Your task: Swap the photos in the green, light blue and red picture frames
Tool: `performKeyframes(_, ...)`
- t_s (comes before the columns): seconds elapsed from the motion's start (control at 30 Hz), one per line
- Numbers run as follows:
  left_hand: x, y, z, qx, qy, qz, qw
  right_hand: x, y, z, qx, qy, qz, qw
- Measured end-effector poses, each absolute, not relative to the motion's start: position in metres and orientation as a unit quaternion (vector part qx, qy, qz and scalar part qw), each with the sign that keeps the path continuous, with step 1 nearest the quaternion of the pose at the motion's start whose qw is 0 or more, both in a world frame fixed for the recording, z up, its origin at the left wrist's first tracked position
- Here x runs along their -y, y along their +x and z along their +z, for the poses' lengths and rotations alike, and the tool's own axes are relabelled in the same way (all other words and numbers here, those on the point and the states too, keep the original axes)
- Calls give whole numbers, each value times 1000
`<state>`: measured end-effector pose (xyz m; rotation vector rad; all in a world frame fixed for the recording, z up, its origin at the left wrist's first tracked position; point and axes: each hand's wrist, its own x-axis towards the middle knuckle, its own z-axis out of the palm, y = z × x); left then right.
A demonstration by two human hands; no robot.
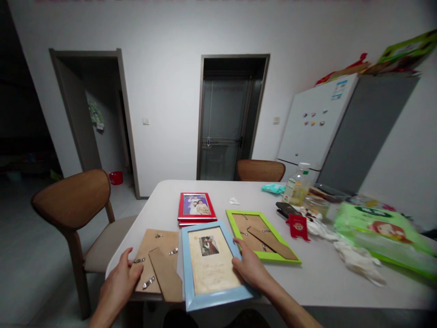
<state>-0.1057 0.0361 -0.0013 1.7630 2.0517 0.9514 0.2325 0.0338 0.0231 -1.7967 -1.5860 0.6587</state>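
Observation:
My right hand grips the right side of a light blue picture frame, its thumb over the front. A cream sheet with a small photo shows inside the frame, which tilts up at the table's near edge. At the left, my left hand closes on the left edge of a brown backing board. That board lies with its metal clips and stand leg facing up. To the right of the blue frame, a green picture frame lies face down. Red picture frames are stacked behind, a family photo in the top one.
A white table carries a bottle, a red card, crumpled tissues and a green wipes pack at the right. Wooden chairs stand left and behind. A fridge is at the back right.

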Motion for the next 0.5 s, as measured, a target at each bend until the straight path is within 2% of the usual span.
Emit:
performKeyframes(0.1,-27,-83,8,-670,653,351,40,-24,227,39,493,-622,431,429)
performKeyframes(0.2,-12,-32,20,-581,713,383,87,-12,214,57,410,-554,526,499)
performKeyframes(0.37,6,47,31,-441,802,386,116,-3,196,75,406,-469,568,541)
performKeyframes(0.5,2,53,38,-403,800,439,72,-8,200,71,452,-483,548,512)
